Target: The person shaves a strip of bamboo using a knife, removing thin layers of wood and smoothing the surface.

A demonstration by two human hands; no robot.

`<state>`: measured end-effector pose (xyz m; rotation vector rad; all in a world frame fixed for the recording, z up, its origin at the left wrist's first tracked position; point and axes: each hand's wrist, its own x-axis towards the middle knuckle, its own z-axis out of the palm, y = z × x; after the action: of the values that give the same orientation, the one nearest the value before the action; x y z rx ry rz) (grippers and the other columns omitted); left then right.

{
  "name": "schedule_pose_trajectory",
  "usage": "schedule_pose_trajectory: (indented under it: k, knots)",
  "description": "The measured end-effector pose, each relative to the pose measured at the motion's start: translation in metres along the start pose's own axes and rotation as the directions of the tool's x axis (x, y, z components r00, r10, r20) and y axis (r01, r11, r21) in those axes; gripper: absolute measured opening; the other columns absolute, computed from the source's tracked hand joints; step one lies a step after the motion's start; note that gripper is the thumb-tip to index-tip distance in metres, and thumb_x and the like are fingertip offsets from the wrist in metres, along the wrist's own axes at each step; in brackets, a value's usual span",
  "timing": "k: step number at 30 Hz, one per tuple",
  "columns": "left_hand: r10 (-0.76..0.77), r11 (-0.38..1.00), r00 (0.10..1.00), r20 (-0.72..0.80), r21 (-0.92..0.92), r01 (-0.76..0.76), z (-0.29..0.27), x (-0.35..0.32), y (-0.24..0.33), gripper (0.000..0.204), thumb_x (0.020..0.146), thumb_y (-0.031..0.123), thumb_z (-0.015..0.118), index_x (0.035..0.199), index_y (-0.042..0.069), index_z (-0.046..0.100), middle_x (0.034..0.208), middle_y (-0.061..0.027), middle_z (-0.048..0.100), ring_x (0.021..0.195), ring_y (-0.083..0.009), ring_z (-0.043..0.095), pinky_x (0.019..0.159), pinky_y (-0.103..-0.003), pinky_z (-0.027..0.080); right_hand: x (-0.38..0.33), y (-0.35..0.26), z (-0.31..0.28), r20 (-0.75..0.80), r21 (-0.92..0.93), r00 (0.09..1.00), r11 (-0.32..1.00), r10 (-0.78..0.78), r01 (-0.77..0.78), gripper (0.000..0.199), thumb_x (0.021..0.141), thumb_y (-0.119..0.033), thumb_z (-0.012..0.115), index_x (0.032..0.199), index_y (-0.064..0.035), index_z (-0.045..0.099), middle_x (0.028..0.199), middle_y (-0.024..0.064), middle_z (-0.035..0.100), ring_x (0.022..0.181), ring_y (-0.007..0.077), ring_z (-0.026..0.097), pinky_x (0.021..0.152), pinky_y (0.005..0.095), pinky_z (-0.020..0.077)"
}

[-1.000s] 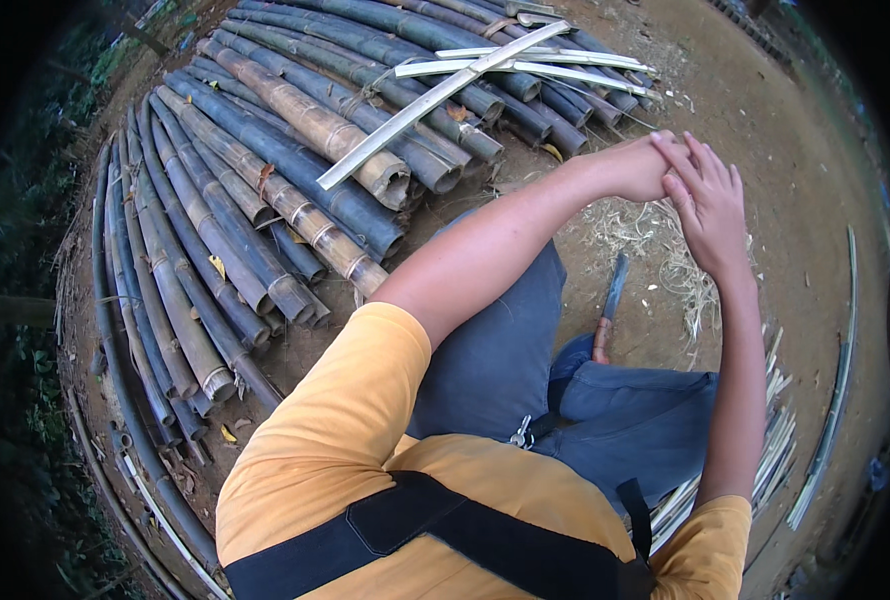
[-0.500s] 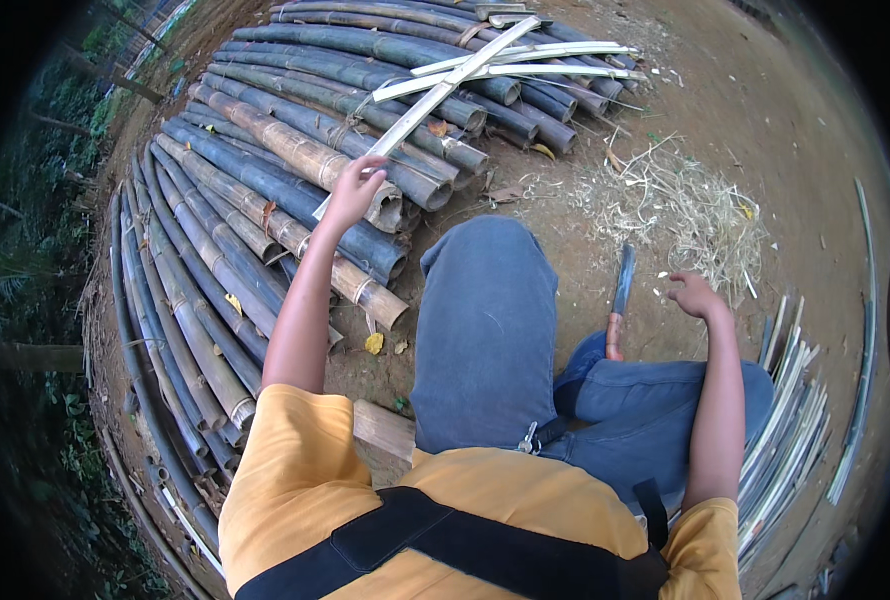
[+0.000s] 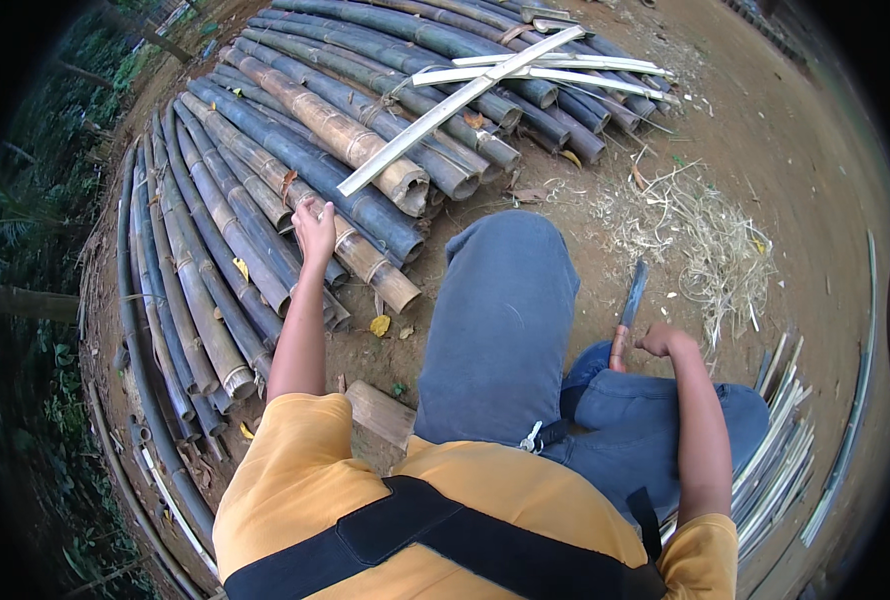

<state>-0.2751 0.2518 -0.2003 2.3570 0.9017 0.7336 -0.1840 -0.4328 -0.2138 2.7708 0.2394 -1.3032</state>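
Observation:
My left hand [image 3: 315, 232] is off the split bamboo strip, above the bamboo poles [image 3: 300, 165], its fingers loosely bent and apart with nothing seen in them. The pale split strip [image 3: 445, 115] lies slantwise across the pole ends, over other pale strips [image 3: 565, 75]. My right hand [image 3: 665, 342] is just right of a machete's brown handle [image 3: 620, 350], fingers half bent and not around it. The machete's dark blade [image 3: 635, 292] points away from me over the bare ground, beside my bent leg.
A heap of pale shavings [image 3: 705, 245] lies on the ground at the right. Bundled thin strips [image 3: 780, 440] and a long split pole [image 3: 850, 430] lie farther right. A short wood block [image 3: 383, 412] is near my left hip. Greenery [image 3: 25, 220] borders the left side.
My left hand has let go of the pale strip and drawn back toward me. My right hand has come down and left, closer to the machete handle. The view has shifted slightly.

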Motion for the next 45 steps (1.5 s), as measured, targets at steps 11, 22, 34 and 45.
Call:
schedule_pose_trajectory:
  k: [11,22,34,45]
  knots:
    - [-0.185,0.926,0.942,0.28,-0.272,0.263,0.052,0.02,0.026,0.069,0.098,0.046,0.058,0.141,-0.006,0.04,0.116,-0.0211,0.064,0.085,-0.0237,0.071,0.079,-0.034,0.055,0.024,0.0,0.018,0.267,-0.049,0.963,0.999,0.036,-0.023,0.053,0.09,-0.044,0.066,0.114,0.003,0.07,0.115,0.022,0.069,0.102,0.0337,0.067,0.089,0.0425,0.0515]
    - [-0.267,0.783,0.909,0.319,-0.478,0.398,0.07,0.033,0.002,0.059,0.099,0.038,0.061,0.133,-0.005,0.038,0.111,-0.0187,0.066,0.072,-0.0211,0.071,0.05,-0.029,0.053,0.017,-0.003,0.009,0.17,0.027,0.985,1.0,-0.02,0.015,0.056,0.09,-0.042,0.064,0.121,0.005,0.067,0.127,0.0263,0.064,0.119,0.0401,0.061,0.1,0.0455,0.0472]
    - [-0.196,0.695,0.95,0.243,-0.649,0.31,0.026,0.054,0.082,0.033,0.097,0.023,0.06,0.112,0.0,0.041,0.098,-0.0219,0.073,0.062,-0.0242,0.072,0.046,-0.028,0.053,0.017,-0.006,0.001,0.111,0.122,0.987,0.988,-0.114,0.1,0.048,0.09,-0.04,0.065,0.121,-0.0024,0.069,0.123,0.0219,0.067,0.115,0.0367,0.064,0.097,0.0425,0.0486]
    - [-0.096,0.6,0.966,0.242,-0.76,0.25,0.025,0.075,0.176,0.036,0.096,0.012,0.061,0.115,-0.003,0.035,0.103,-0.0289,0.065,0.074,-0.0338,0.074,0.055,-0.035,0.062,0.025,0.008,0.006,0.086,0.131,0.995,0.99,-0.055,0.043,0.045,0.091,-0.039,0.066,0.12,-0.0043,0.07,0.125,0.0209,0.067,0.114,0.0361,0.065,0.097,0.0418,0.0493]
